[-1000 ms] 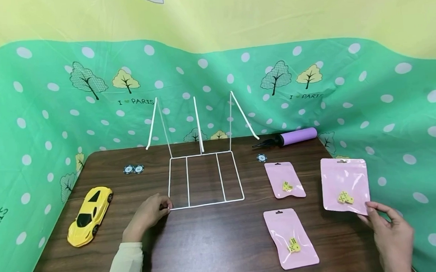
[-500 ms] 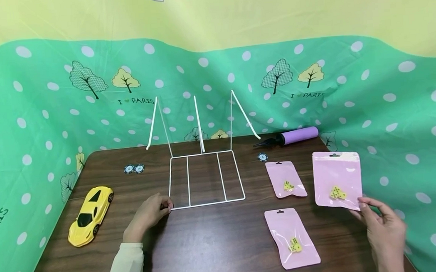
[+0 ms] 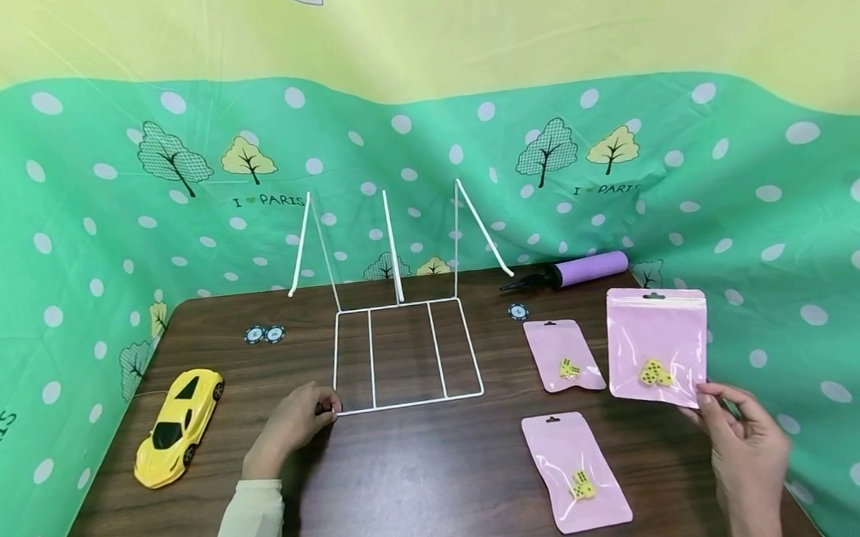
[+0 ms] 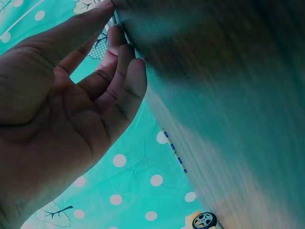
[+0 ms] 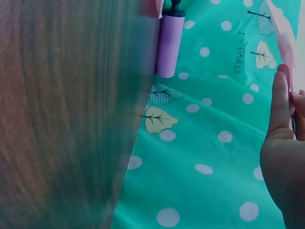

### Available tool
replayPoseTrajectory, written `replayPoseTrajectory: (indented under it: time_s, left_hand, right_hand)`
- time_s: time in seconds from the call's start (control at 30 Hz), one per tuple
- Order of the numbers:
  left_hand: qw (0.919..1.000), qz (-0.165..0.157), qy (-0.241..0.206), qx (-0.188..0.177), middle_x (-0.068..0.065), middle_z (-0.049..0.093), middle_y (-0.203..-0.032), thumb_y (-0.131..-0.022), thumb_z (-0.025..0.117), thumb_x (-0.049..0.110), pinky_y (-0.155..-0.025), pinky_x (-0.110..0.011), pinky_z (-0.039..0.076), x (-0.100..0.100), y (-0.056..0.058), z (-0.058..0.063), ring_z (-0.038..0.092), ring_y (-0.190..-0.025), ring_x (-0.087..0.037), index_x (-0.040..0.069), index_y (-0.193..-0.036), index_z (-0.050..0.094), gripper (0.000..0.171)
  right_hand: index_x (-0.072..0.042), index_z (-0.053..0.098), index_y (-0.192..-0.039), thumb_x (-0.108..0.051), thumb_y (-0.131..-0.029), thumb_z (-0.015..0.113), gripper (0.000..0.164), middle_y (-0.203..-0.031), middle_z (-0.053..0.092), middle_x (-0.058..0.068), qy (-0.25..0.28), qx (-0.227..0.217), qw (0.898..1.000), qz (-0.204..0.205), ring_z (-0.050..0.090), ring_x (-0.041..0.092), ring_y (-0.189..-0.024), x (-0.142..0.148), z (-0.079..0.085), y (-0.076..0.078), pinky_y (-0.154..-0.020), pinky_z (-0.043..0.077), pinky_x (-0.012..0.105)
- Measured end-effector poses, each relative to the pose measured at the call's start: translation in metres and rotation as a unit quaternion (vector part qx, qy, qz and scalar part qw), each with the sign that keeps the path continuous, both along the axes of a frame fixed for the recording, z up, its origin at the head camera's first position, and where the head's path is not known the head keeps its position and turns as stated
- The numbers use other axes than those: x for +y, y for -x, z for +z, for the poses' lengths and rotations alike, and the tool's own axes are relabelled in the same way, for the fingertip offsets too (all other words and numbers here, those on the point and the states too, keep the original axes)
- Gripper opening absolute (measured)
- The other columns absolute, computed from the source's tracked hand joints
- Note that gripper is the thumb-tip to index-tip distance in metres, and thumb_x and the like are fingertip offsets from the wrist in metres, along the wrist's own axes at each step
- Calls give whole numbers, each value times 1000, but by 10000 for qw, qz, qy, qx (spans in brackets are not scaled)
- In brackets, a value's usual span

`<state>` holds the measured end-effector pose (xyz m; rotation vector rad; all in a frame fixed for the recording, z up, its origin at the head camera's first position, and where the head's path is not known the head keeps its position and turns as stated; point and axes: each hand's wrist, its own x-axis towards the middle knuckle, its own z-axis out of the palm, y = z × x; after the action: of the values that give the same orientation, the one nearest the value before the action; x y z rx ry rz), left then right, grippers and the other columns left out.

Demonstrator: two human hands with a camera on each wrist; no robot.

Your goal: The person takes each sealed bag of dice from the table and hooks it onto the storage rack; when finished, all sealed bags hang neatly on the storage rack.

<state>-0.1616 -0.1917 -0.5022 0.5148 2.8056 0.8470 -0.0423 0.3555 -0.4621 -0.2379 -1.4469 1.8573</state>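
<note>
At the near left corner of a white wire rack [image 3: 409,404], my left hand [image 3: 295,424] pinches the wire between thumb and fingertips. My right hand [image 3: 748,454] holds a pink zip bag [image 3: 655,329] by its lower right corner, raised above the table and facing the camera. Yellow dice [image 3: 656,372] show through its clear front. Two more pink bags with yellow dice lie on the table: one pink bag [image 3: 558,339] farther back, another pink bag [image 3: 562,441] nearer. In the right wrist view the held bag is seen edge-on, beside my right thumb.
A yellow toy car [image 3: 177,428] stands on the left of the brown table [image 3: 414,499]. Two poker chips [image 3: 265,334] lie behind it and a single chip [image 3: 518,311] right of the rack. A purple hand pump [image 3: 588,269] lies at the back right. Dotted green cloth [image 3: 761,240] surrounds the table.
My right hand has moved left and slightly up with the pink bag, which is now closer to the bag lying at the back. The left hand stays at the rack's corner.
</note>
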Motion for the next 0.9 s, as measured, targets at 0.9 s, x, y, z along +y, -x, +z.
replayPoseTrajectory:
  time_s: [0.9]
  left_hand:
    - [10000,1,-64,-2,0,57,-88,-93,77,-3,-75,-39,47,-1,0,-1,52,-80,-15,14,-85,69,21]
  right_hand:
    - [25,68,-112,28,-94,58,20,-108,68,21,-98,772,9953,569,79,20,-84,-32,13,6,-75,61,30]
